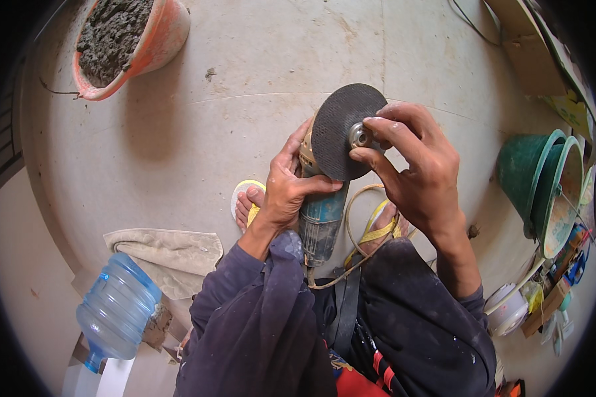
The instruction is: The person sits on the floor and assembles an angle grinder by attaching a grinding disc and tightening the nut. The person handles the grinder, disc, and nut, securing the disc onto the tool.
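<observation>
A blue angle grinder stands upright between my knees, its body dusty and worn. My left hand grips it near the head, thumb across the front. On the head sits a black cutting disc, tilted toward the right. A round metal flange nut is at the disc's centre. My right hand pinches this nut between thumb and fingers. From the grinder's lower end a pale cord loops round to the right.
An orange bucket of wet mortar stands far left. Green buckets lie nested at the right, near scattered tools. A blue water jug and a beige cloth are at the lower left. My sandalled feet flank the grinder.
</observation>
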Demonstrator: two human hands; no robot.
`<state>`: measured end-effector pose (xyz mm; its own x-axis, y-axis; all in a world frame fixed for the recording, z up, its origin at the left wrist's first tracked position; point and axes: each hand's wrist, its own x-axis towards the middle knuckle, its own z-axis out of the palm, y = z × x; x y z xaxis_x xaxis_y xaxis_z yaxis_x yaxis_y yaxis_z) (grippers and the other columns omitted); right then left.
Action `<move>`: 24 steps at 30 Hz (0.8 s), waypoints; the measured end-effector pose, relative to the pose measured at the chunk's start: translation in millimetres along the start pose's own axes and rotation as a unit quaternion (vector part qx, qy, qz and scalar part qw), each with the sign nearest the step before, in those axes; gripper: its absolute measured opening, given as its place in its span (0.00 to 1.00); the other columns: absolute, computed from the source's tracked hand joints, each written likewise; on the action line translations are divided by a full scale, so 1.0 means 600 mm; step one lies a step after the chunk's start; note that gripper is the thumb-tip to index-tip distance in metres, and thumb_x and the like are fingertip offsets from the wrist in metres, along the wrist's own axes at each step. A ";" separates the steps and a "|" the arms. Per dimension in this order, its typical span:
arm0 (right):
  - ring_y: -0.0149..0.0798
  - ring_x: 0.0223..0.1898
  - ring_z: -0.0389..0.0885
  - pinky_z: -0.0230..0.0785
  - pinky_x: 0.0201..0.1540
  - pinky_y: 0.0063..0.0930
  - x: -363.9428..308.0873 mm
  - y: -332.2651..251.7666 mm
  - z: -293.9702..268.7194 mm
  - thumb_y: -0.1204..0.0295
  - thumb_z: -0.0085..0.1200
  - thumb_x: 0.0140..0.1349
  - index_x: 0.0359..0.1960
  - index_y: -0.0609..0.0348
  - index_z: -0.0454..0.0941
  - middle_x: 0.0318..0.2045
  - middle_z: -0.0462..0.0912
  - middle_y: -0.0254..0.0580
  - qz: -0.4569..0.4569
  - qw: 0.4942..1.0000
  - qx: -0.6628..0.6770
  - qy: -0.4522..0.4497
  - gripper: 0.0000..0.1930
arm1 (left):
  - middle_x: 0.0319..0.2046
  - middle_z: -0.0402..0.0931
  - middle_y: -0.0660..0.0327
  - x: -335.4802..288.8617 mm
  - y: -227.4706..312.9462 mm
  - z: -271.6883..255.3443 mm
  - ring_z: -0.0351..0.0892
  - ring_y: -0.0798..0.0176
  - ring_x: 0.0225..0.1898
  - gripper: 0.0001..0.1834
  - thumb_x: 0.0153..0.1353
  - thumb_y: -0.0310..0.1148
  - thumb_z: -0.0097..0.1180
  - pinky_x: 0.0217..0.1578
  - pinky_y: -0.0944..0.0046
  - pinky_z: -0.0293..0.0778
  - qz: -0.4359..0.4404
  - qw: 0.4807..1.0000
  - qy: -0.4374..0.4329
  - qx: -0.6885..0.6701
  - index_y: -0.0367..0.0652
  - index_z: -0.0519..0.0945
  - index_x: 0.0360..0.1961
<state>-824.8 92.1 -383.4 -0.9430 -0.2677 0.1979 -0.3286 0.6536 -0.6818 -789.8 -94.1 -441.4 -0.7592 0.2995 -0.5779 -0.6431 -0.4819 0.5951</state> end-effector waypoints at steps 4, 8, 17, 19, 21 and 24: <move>0.40 0.30 0.78 0.73 0.29 0.31 0.004 -0.009 -0.010 0.69 0.69 0.45 0.35 0.63 0.78 0.35 0.76 0.43 0.021 1.000 -0.009 -0.001 0.18 | 0.55 0.70 0.53 -0.001 -0.002 -0.002 0.72 0.61 0.54 0.52 0.36 0.13 0.67 0.56 0.62 0.70 0.011 1.000 -0.002 0.012 0.34 0.55 0.66; 0.38 0.27 0.77 0.71 0.27 0.30 0.003 -0.003 -0.006 0.67 0.69 0.45 0.33 0.63 0.77 0.34 0.76 0.42 -0.015 1.000 -0.007 0.015 0.17 | 0.54 0.70 0.53 0.000 0.001 0.000 0.72 0.61 0.54 0.52 0.36 0.13 0.67 0.56 0.62 0.70 0.003 1.000 -0.003 0.006 0.34 0.55 0.66; 0.38 0.32 0.79 0.72 0.31 0.29 0.011 -0.018 -0.024 0.73 0.70 0.43 0.33 0.59 0.80 0.37 0.76 0.42 0.004 0.999 -0.023 -0.032 0.15 | 0.55 0.70 0.53 0.000 0.002 0.001 0.72 0.61 0.54 0.52 0.36 0.13 0.66 0.56 0.62 0.70 0.006 1.000 -0.002 0.008 0.34 0.55 0.66; 0.38 0.34 0.79 0.72 0.32 0.30 0.007 -0.010 -0.014 0.73 0.70 0.42 0.35 0.59 0.80 0.37 0.76 0.41 -0.010 0.999 -0.039 -0.020 0.16 | 0.55 0.70 0.53 0.000 0.004 0.001 0.72 0.61 0.54 0.52 0.36 0.13 0.66 0.56 0.62 0.70 0.002 1.000 -0.002 0.008 0.34 0.56 0.66; 0.38 0.35 0.78 0.72 0.33 0.30 0.003 -0.007 -0.015 0.73 0.70 0.42 0.36 0.58 0.80 0.38 0.77 0.41 0.000 0.999 -0.053 -0.013 0.18 | 0.55 0.70 0.54 0.000 0.003 0.001 0.72 0.61 0.54 0.52 0.36 0.13 0.66 0.57 0.62 0.69 0.002 1.000 -0.004 0.007 0.34 0.56 0.66; 0.39 0.36 0.78 0.72 0.33 0.29 -0.002 -0.006 -0.021 0.71 0.71 0.41 0.36 0.57 0.80 0.38 0.77 0.41 0.016 0.998 -0.059 -0.012 0.18 | 0.55 0.70 0.54 -0.003 0.004 0.003 0.72 0.62 0.54 0.52 0.36 0.13 0.66 0.57 0.62 0.69 0.011 1.000 0.001 0.000 0.34 0.56 0.66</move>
<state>-823.1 99.4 -372.3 -0.9518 -0.2612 0.1606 -0.3043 0.7406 -0.5992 -789.9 -94.4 -438.0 -0.7727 0.2878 -0.5657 -0.6266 -0.4880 0.6076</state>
